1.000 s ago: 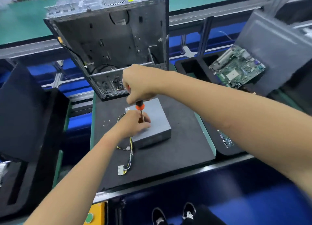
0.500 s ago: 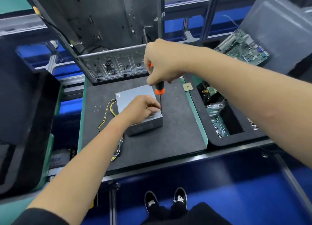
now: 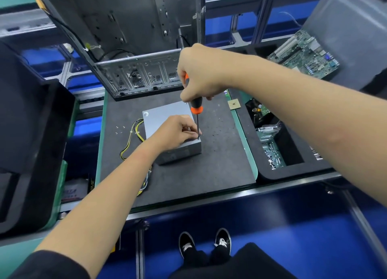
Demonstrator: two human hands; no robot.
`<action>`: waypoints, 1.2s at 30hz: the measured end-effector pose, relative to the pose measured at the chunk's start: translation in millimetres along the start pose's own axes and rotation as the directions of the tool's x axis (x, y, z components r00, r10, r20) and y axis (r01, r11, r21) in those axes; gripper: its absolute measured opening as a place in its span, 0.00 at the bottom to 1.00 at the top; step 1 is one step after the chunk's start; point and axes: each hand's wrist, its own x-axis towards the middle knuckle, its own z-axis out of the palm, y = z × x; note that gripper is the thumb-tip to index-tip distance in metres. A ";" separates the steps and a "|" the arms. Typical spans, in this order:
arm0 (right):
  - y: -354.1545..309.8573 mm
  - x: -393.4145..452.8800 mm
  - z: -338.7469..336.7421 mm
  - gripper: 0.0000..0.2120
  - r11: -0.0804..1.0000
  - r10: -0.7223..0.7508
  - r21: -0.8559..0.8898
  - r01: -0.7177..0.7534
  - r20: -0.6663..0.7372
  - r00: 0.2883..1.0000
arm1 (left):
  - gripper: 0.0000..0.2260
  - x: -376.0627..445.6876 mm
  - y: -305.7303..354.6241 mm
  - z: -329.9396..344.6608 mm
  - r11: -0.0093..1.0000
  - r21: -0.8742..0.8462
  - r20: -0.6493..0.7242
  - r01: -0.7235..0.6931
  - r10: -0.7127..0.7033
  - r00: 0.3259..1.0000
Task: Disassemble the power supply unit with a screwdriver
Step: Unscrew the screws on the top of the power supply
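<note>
A grey metal power supply unit lies flat on the black mat, with yellow and black cables trailing off its left side. My right hand grips the black and orange handle of a screwdriver held upright, its tip on the unit's near right corner. My left hand rests on top of the unit, fingers pinched around the shaft near the tip.
An open computer case stands at the mat's far edge. A motherboard leans at the right, above a black foam tray holding parts. A small chip and loose screws lie on the mat. Black foam fills the left.
The view has tilted down and closed in on the unit. The screwdriver moved from the unit's left part to its near right corner, and my left hand followed to the tip.
</note>
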 end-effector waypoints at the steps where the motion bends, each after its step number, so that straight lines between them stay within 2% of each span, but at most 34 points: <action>1: -0.4 -0.3 -0.2 0.09 1.000 0.002 0.003 -0.002 0.005 1.000 | 0.04 0.1 -0.3 0.5 1.000 0.002 -0.003 -0.002 0.002 1.000; 21: 1.6 -1.7 0.1 0.09 1.000 -0.014 -0.003 0.014 -0.020 1.000 | 0.04 -0.9 -3.5 5.9 0.998 0.049 -0.021 -0.031 0.032 0.999; 23: 0.7 -2.6 1.5 0.08 0.999 -0.034 -0.012 0.035 0.007 0.999 | 0.04 -1.5 -3.7 7.0 0.998 0.049 -0.028 -0.033 0.034 0.999; 28: -6.2 -1.9 -4.1 0.01 0.987 -0.097 -0.113 0.118 0.174 0.980 | 0.04 -3.8 -2.8 8.0 0.996 0.061 -0.049 -0.063 0.066 0.997; 32: -16.1 0.3 -6.8 0.05 0.977 -0.111 -0.147 0.157 0.283 0.953 | 0.03 -6.6 -3.4 5.1 0.999 0.032 -0.040 -0.042 0.043 0.998; 34: -23.3 1.6 -5.7 0.04 0.974 -0.101 -0.168 0.154 0.290 0.952 | 0.03 -8.1 -3.8 1.9 0.997 0.047 -0.023 -0.059 0.060 0.998; 36: -27.6 2.4 -5.2 0.01 0.985 -0.043 -0.153 0.085 0.259 0.965 | 0.03 -9.4 -4.0 -0.2 0.997 0.041 -0.013 -0.060 0.060 0.998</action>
